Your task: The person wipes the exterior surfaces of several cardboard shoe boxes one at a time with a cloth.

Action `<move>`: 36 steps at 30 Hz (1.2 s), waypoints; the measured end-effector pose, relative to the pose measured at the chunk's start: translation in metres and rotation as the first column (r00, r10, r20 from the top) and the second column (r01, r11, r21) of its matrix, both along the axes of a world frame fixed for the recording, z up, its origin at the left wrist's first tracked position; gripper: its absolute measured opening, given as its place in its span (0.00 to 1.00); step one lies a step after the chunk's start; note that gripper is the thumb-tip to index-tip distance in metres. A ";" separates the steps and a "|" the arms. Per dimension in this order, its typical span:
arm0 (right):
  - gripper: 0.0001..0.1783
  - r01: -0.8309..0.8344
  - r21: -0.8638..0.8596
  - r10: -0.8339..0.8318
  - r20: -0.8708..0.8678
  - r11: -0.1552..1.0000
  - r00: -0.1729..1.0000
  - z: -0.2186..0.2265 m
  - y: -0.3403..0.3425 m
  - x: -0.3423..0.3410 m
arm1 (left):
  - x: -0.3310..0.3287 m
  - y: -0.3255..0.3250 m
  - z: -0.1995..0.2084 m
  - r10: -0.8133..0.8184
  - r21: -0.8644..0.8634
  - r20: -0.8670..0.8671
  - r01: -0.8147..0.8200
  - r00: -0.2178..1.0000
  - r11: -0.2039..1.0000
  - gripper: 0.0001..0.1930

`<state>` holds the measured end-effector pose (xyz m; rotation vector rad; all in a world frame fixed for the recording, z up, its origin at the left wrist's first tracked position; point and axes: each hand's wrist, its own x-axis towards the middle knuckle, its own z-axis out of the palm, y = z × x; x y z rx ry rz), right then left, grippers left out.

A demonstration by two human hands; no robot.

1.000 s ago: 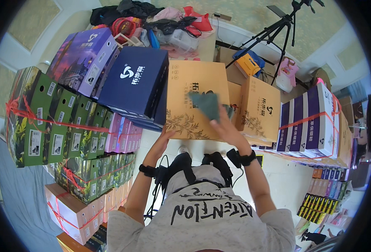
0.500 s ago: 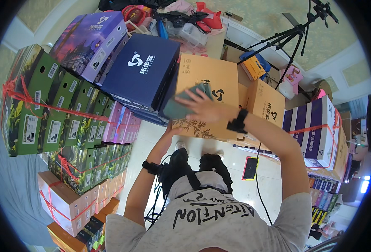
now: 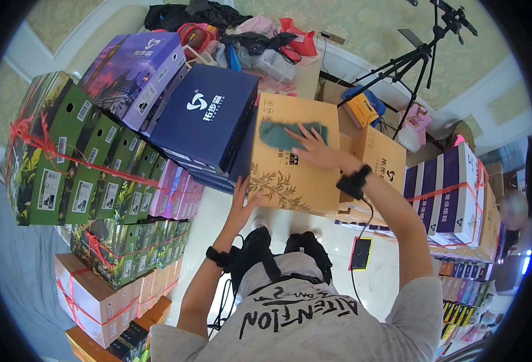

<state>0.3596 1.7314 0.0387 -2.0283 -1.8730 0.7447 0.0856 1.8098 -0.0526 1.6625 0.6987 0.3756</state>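
Observation:
A tan cardboard shoe box with a printed plant design stands in front of me. Across its top lies a green cloth, rumpled and folded over. My right hand rests flat on the cloth's right part, fingers spread, pressing it against the lid. At the box's near left corner is my left hand, its fingers apart and the thumb by the edge. Each wrist wears a black strapped device.
Left of the tan box stands a navy box beside a purple one. Green boxes tied with red string are stacked at left. Another tan box and purple-white boxes stand right. A black tripod rises behind.
My right hand and the cloth have shifted right across the lid, and the cloth is now more spread out. My left hand's fingers have opened at the corner.

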 end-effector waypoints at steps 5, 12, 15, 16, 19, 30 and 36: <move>0.28 0.077 0.042 -0.081 0.088 0.996 0.993 0.012 -0.079 -0.017 | -0.010 0.003 -0.006 -0.095 -0.399 0.019 0.094 0.995 0.912 0.37; 0.32 0.806 0.147 -0.446 -0.769 0.573 0.458 -0.036 -0.117 -0.041 | 0.003 0.010 0.021 -0.116 -0.705 0.037 0.108 0.993 0.701 0.42; 0.29 0.821 -0.230 -0.344 -0.938 0.523 -0.044 -0.017 -0.121 -0.027 | 0.015 0.029 0.058 -0.246 -0.787 -0.018 0.138 0.969 0.602 0.41; 0.28 0.824 -0.199 -0.305 -0.952 0.530 -0.034 0.006 -0.117 -0.030 | 0.020 0.031 0.079 -0.243 -0.781 -0.071 0.097 0.967 0.617 0.39; 0.27 0.824 -0.198 -0.307 -0.951 0.531 -0.030 0.054 -0.114 -0.018 | 0.036 0.042 0.135 -0.479 -0.835 -0.106 0.184 0.871 0.519 0.41; 0.19 0.798 -0.202 -0.225 -0.971 0.568 -0.085 0.091 -0.117 0.005 | 0.052 0.059 0.188 -0.547 -0.865 -0.109 0.192 0.830 0.464 0.44; 0.16 0.785 -0.184 -0.319 -0.948 0.592 0.018 0.133 -0.118 -0.011 | 0.036 0.056 0.222 -0.554 -0.937 -0.071 0.134 0.830 0.321 0.47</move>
